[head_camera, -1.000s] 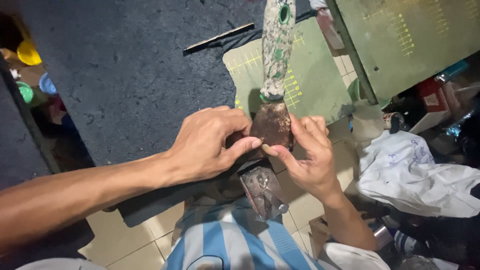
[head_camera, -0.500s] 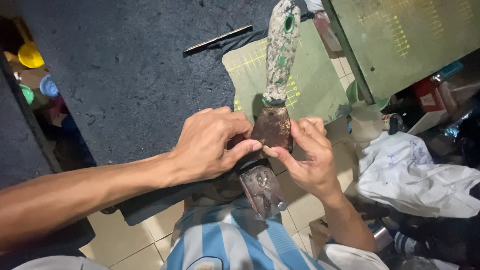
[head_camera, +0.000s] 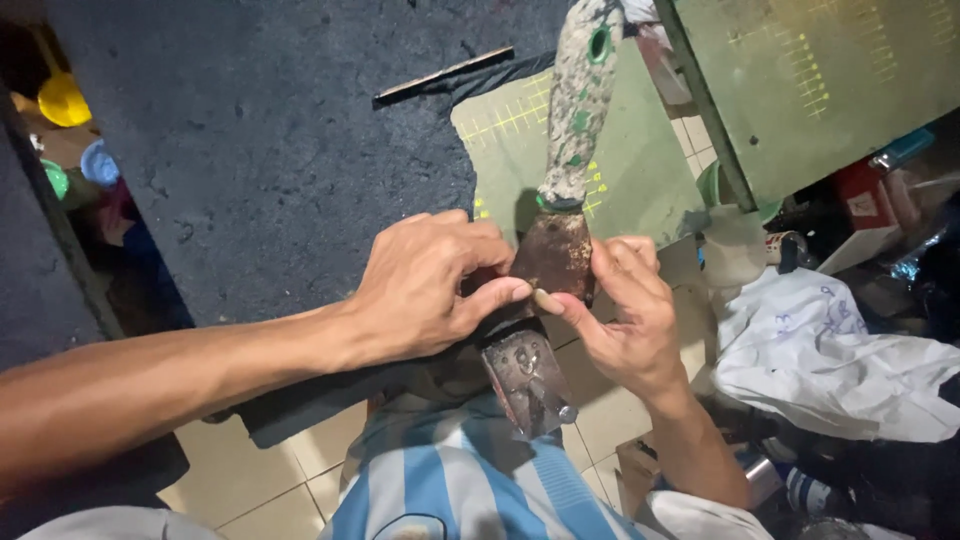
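A putty knife (head_camera: 556, 255) with a rusty brown blade and a paint-spattered grey-green handle lies on a green cutting mat (head_camera: 640, 170), handle pointing away from me. My left hand (head_camera: 430, 285) pinches the blade's near left edge with thumb and fingers. My right hand (head_camera: 625, 310) grips its right edge, thumb tip meeting the left thumb. Just below both hands a worn metal clamp-like piece (head_camera: 528, 380) sticks out from the table edge toward my striped blue-and-white shirt (head_camera: 470, 490).
A dark blue rough sheet (head_camera: 260, 150) covers the table to the left, with a thin pencil-like stick (head_camera: 443, 73) on it. A second green mat (head_camera: 830, 80) leans at upper right. Crumpled white cloth (head_camera: 830, 350), a white cup (head_camera: 732, 250) and boxes crowd the floor right.
Both hands keep their pinch on the blade. The view has shifted slightly; the knife and hands stay in place.
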